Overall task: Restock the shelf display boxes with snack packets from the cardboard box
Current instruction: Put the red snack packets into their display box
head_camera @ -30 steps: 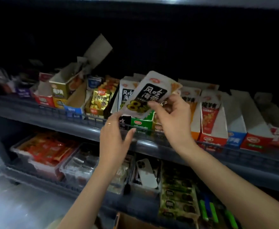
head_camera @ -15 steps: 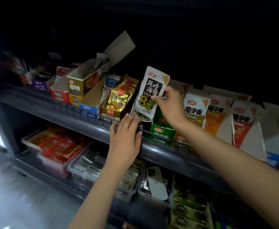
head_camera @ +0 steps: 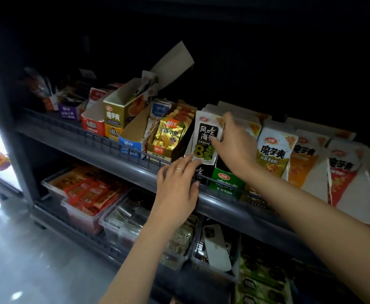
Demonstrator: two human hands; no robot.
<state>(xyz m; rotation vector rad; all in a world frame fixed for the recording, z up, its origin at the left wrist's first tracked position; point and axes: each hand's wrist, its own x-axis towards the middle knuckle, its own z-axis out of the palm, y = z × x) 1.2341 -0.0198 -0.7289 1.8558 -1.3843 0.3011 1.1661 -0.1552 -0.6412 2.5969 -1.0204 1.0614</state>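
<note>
Lower than a moment ago, the snack packet (head_camera: 205, 137) now stands upright at the front of the black display box (head_camera: 200, 172) on the upper shelf, just right of the gold packets (head_camera: 171, 137) and left of the green display box (head_camera: 225, 179). From the head view, the right hand (head_camera: 234, 145) pinches the packet's right edge, thumb on the printed face. The left hand (head_camera: 175, 189) has risen to the shelf rail (head_camera: 114, 165); its fingers are straight and hold nothing, the fingertips touching the packet's bottom edge. On the lower shelf a phone (head_camera: 216, 246) lies in a clear bin.
</note>
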